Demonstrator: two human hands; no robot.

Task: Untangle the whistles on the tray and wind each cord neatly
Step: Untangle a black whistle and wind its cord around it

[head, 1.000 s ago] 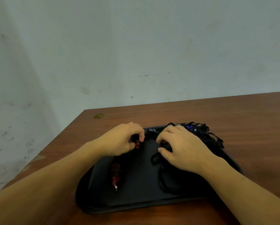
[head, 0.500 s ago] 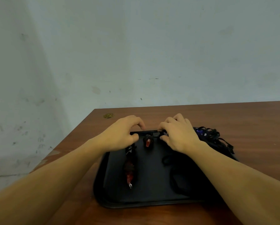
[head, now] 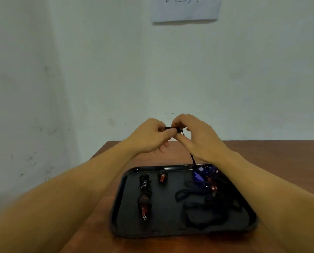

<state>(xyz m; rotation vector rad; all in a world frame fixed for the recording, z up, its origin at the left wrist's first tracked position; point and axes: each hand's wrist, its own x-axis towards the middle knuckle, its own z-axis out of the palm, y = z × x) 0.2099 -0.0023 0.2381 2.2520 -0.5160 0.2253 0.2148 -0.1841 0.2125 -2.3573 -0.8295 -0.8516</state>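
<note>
A black tray [head: 123, 181] lies on the wooden table. Both hands are raised above its far edge. My left hand [head: 150, 137] and my right hand [head: 194, 136] pinch a small dark whistle [head: 170, 128] between them. Its black cord [head: 193, 159] hangs down from under my right hand into the tangle of black cords [head: 203, 207] on the tray's right side. A blue whistle [head: 198, 176] and a reddish one [head: 211, 185] lie in that tangle. On the left of the tray lie a wound red whistle [head: 144, 199] and a small red whistle [head: 162, 176].
The brown table [head: 280, 157] runs right and back to a pale wall. A sheet of paper [head: 185, 10] hangs on the wall above. The table's left edge is close to the tray.
Both hands have risen from the tray's far edge, lifting a dark whistle with its cord trailing. The view has tilted up, showing more wall.
</note>
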